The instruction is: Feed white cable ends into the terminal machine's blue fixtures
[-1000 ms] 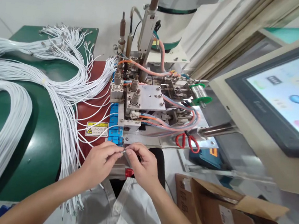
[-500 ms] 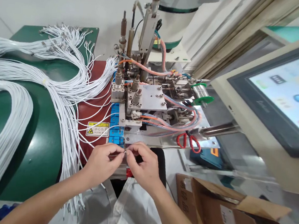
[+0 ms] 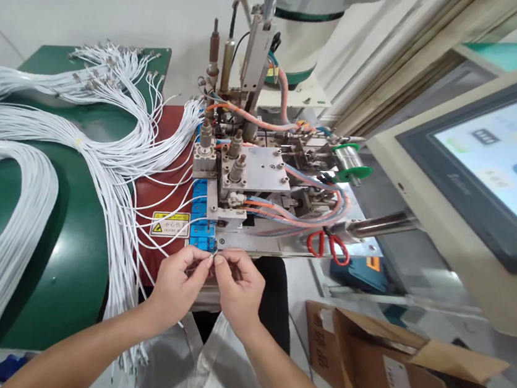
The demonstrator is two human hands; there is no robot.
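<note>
My left hand (image 3: 179, 281) pinches the tip of a white cable just below the blue fixture blocks (image 3: 203, 216) at the machine's front corner. Fingertips of my right hand (image 3: 239, 285) meet it there, closed on the cable's small wire end, which is mostly hidden between the fingers. Several white cables (image 3: 110, 227) spread from a bundle on the left, and a few run across the red plate (image 3: 160, 189) into the blue blocks. The metal machine (image 3: 261, 169) stands directly beyond my hands.
Red-handled scissors (image 3: 328, 245) lie at the machine's right front. A wire spool (image 3: 348, 162) with green flanges sits behind them. A touch screen (image 3: 515, 155) juts in at the right, above open cardboard boxes (image 3: 373, 369). The green table (image 3: 66, 247) is on the left.
Both hands have shifted slightly left and up, closer to the lowest blue block, fingertips still together. The right hand's fingers are more tightly bunched.
</note>
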